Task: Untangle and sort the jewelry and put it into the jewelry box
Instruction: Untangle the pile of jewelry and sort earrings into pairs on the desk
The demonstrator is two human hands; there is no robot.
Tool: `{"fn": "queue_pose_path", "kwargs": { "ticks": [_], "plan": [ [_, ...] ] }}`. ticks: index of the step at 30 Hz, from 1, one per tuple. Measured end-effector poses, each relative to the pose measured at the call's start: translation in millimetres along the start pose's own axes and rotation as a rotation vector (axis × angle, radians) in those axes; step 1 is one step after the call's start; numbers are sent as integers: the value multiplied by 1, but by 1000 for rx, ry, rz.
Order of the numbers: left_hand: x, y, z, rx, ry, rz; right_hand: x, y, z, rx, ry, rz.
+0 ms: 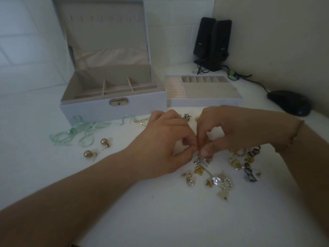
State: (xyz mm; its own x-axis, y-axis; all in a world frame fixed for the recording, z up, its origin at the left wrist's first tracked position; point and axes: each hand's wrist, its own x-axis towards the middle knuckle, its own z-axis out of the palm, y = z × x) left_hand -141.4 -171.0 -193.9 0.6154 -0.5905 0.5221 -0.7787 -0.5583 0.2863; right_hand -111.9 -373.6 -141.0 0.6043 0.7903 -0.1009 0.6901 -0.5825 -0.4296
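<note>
Both hands, left (167,139) and right (229,132), pinch one small tangled piece (200,154) above the table (142,211); gentle teasing beats pulling.

Both hands meet over the white worktop (160,220): left hand (165,148) and right hand (231,132) pinch a small silvery piece (201,160), perhaps a clasp, above scattered jewelry (222,180); the jewelry box (114,104) stands open behind.

One head-worn camera looks forward and down, close over the table (160,220).
</note>
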Motion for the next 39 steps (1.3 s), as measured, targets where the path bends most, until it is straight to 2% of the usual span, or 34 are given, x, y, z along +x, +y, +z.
{"fn": "queue_pose_path", "kwargs": {
  "ticks": [13, 26, 34, 39],
  "plan": [
    [1, -3, -1, 13, 71, -32, -3, 5, -2, 50, 41, -21],
    [0, -5, -2, -19, 114, -51, -1, 3, -1, 97, -44, 20],
    [0, -6, -2, -35, 124, -56, -6, 0, -4, 106, -25, -25],
    [1, -6, -2, -44, 139, -66, -1, 0, 1, 98, 1, 28]
  ]
}}
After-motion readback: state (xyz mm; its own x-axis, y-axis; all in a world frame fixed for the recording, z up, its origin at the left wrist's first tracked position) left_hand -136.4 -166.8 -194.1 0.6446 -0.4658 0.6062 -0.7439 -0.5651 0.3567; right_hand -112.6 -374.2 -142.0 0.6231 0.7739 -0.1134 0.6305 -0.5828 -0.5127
